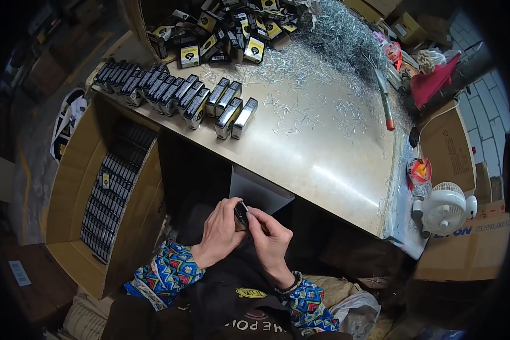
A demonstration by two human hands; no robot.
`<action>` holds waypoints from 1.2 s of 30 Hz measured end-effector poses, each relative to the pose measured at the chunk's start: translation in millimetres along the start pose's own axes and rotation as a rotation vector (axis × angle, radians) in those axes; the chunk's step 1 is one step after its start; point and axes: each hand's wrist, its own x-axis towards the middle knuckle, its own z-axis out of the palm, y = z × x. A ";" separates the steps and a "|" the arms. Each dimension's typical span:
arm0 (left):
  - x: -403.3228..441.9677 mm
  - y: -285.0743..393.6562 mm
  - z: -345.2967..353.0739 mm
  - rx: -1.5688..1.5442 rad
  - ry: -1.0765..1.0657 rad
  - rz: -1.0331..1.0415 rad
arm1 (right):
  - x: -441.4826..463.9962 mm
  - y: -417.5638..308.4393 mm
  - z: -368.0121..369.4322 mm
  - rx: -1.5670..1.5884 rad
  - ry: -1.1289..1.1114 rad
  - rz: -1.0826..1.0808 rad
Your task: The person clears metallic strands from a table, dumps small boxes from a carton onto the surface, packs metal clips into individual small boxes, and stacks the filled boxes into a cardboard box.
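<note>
Over my lap, in front of the table edge, my left hand grips a small black box. Against the right side of that box, my right hand has its thumb and fingers pinched at the top end; whatever thin part it pinches is too small to make out. On the table, upright black boxes stand in a row towards the left. Behind them lies a heap of loose black and yellow boxes. Bent metal wire pieces are scattered over the middle of the table.
An open carton holding rows of packed boxes stands at the left, below the table. A dense wire pile covers the back right. A tool with a red tip, a white fan and another carton are at the right.
</note>
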 end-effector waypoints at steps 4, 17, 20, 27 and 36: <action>3.0 0.7 -0.3 -0.066 -0.062 -0.146 | 4.0 -3.0 1.4 -0.251 -0.045 -0.364; 127.3 -2.8 -8.4 0.323 0.270 0.196 | 161.9 -33.8 -21.3 -0.232 -0.011 -0.552; 143.2 -20.9 -2.5 0.452 0.563 0.202 | 223.0 -40.7 5.2 0.082 -0.185 -0.310; 156.8 -11.8 -25.7 0.507 0.397 -0.040 | 267.1 -51.2 25.8 -0.048 -0.555 -0.115; 340.8 -99.2 -111.4 1.111 0.144 0.686 | 306.3 -0.5 -34.7 -1.347 -0.117 -0.901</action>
